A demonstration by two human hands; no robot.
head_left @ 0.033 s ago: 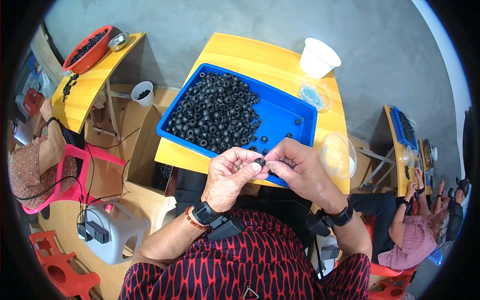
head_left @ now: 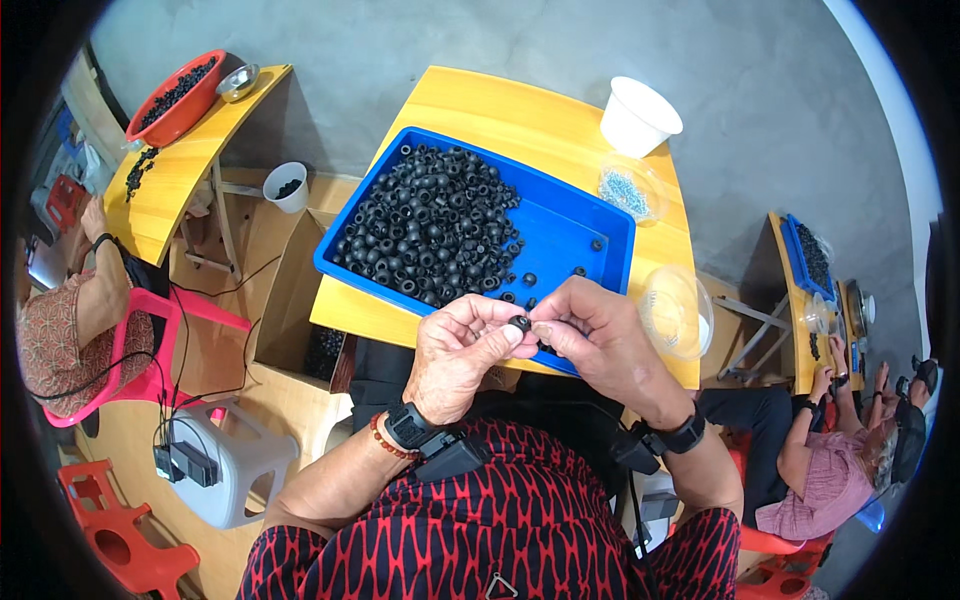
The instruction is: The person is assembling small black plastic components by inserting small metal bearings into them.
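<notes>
My left hand [head_left: 450, 360] pinches a small black bead-like part [head_left: 520, 323] with a hole, between thumb and fingertips. Close against it, the thumb and forefinger of my right hand [head_left: 605, 345] are pressed together; whatever they pinch is too small to make out. Both hands meet over the near edge of a blue tray [head_left: 560, 225]. Inside that tray, a heap of similar black parts [head_left: 430, 220] fills the left and middle, and a few loose ones lie toward the right. Straps with dark devices circle both my wrists.
On my yellow table [head_left: 480, 95] are a white bucket [head_left: 640, 120], a clear dish of small bluish pieces [head_left: 625, 190] and another clear round container [head_left: 672, 312]. A cardboard box [head_left: 290, 310] and grey stool [head_left: 235, 460] stand left. People work at tables on both sides.
</notes>
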